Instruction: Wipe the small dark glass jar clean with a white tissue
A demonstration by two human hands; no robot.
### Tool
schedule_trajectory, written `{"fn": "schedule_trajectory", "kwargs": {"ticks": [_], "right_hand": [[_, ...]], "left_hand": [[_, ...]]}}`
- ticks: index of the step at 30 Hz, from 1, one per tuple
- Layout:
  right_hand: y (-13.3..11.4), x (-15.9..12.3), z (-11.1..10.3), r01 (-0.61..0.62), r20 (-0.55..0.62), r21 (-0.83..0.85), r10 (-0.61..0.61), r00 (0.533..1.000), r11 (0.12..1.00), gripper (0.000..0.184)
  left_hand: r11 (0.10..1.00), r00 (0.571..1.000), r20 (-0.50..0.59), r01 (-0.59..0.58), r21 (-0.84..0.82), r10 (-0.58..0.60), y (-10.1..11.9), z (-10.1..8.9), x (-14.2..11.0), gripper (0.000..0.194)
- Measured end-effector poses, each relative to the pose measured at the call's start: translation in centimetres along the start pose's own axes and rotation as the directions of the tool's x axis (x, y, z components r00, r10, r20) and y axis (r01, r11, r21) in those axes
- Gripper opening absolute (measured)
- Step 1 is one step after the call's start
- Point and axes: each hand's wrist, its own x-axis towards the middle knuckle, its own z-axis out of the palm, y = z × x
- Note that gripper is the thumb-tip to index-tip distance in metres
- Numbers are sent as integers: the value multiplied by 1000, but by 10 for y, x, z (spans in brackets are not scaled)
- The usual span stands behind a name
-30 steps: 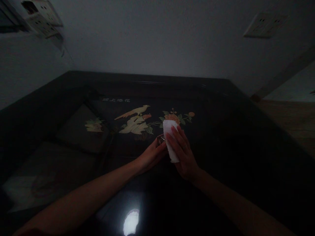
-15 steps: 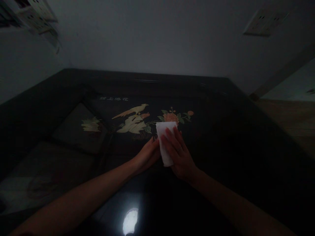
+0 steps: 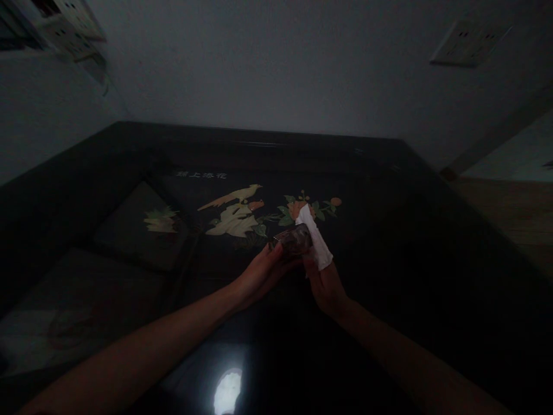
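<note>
My left hand (image 3: 261, 274) is closed around a small, dark, glossy, see-through object (image 3: 294, 239); the dim light hides its exact kind. A folded white cloth or tissue (image 3: 316, 239) stands nearly edge-on in my right hand (image 3: 327, 288), against the right side of that object. The right fingers are mostly hidden behind the cloth. Both hands are over a shiny black tabletop (image 3: 367, 323), just in front of its inlaid flower (image 3: 298, 208) and bird (image 3: 237, 196) picture.
The black table reaches back to a pale wall (image 3: 268, 69). Wall sockets (image 3: 470, 43) are at the upper right, with more socket panels (image 3: 71, 37) at the upper left. A wooden floor (image 3: 505, 207) shows at right. A bright light reflects near the front.
My right hand has turned and swung the white cloth to the right, off the front of the dark object, which now shows. My left hand has stayed nearly in place.
</note>
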Motion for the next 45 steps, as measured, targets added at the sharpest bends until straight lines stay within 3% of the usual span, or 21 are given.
{"fn": "schedule_trajectory", "kwargs": {"ticks": [9, 17, 29, 33, 40, 45], "right_hand": [[-13, 3, -5, 257, 144, -176, -234, 962, 950, 65], [-14, 2, -6, 367, 161, -311, -332, 929, 877, 66], [-11, 3, -8, 252, 77, -117, -244, 967, 961, 64], [-9, 1, -6, 163, 38, -84, -161, 986, 983, 62], [-5, 1, 0, -50, 14, 120, 49, 999, 991, 55], [-9, 2, -2, 99, 3, 18, -99, 995, 995, 60]], "left_hand": [[999, 998, -52, 44, -13, -45, -1, -1, -4, 53], [997, 997, -14, 73, -29, -73, 1, 3, -6, 61], [998, 999, 13, 41, -54, -41, -4, -6, -1, 47], [997, 998, 47, 43, -56, -40, -3, -7, 0, 45], [998, 998, 54, 27, -53, -25, 0, -5, -2, 50], [1000, 999, 34, 29, -7, -29, -3, -6, -2, 50]]}}
